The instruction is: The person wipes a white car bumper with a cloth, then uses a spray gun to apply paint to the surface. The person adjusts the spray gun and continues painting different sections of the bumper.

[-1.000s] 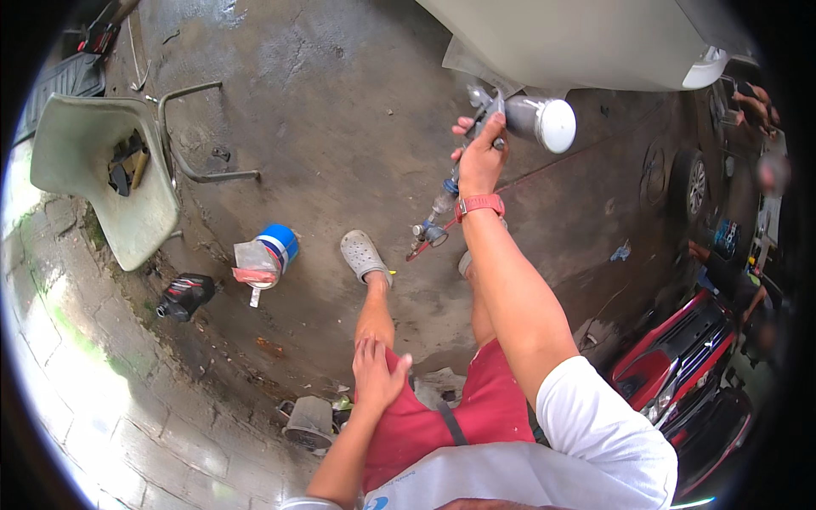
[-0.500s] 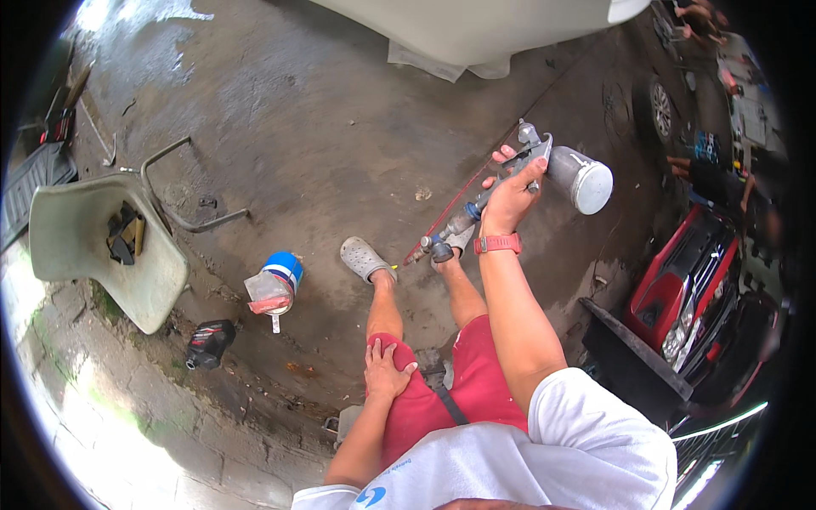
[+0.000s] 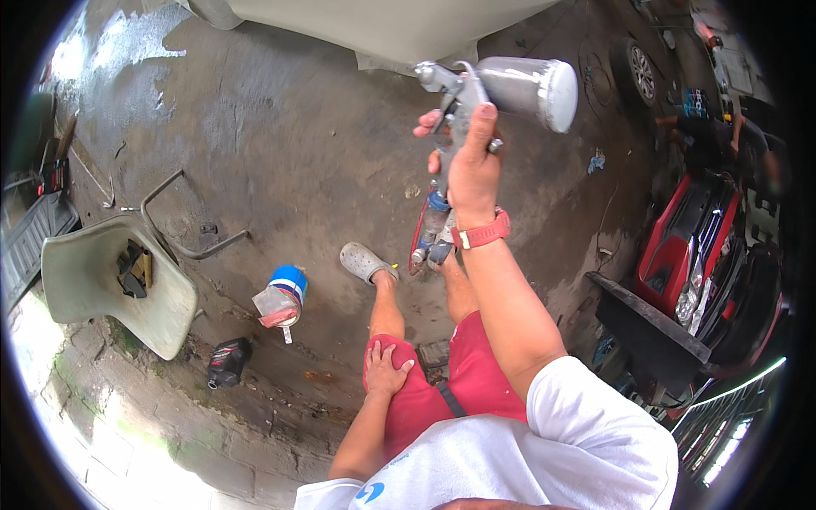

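Note:
A silver spray gun with a grey paint cup is gripped in my right hand, stretched out in front of me. The cup lies tilted to the right, its pale lid outward. Below the grip hangs a fitting with a blue band, and a red hose runs beside it. Beyond the gun's nozzle is a large pale, smooth panel. My left hand rests with fingers spread on the left leg of my red shorts, holding nothing.
At left stands a pale plastic chair with dark scraps on its seat. Near it are a blue-and-white can and a dark bottle. Red car parts, a wheel and another person are at right.
My right hand has carried the spray gun forward and to the left, nearer the pale panel. The view has shifted slightly. My left hand stays on my leg.

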The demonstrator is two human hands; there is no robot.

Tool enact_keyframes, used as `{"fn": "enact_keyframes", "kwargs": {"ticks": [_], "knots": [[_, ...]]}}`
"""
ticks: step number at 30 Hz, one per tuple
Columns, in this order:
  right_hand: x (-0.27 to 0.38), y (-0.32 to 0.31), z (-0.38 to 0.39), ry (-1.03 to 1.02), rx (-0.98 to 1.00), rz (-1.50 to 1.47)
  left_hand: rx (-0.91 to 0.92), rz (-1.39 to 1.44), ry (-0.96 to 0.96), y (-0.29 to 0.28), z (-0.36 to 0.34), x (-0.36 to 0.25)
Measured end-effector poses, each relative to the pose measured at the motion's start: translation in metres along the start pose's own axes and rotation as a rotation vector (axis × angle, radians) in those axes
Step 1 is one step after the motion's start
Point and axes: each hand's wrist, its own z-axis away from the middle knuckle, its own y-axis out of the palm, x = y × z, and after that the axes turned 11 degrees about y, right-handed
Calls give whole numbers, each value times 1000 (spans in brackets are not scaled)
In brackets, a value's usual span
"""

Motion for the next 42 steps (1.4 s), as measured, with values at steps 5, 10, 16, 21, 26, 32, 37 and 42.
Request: {"fn": "enact_keyframes", "kwargs": {"ticks": [5,10,16,21,26,32,37,42], "knots": [[23,-46,1,25,-291,-108,7,36,3,-14,3,0],[44,-58,5,-109,-414,-64,36,67,-19,-28,13,-1],[80,-24,11,-40,-113,-39,16,136,-41,-43,25,2],[121,-27,4,5,199,-113,-39,157,-46,-51,32,-2],[135,-77,-24,-55,-33,-116,-52,126,3,-59,30,-18],[91,-194,-10,-237,-190,-76,-51,109,63,-72,17,-71],[37,-301,31,-24,-63,-68,-16,188,62,-73,-6,-161],[8,-362,46,132,95,-22,37,357,179,-65,-44,-287]]}}
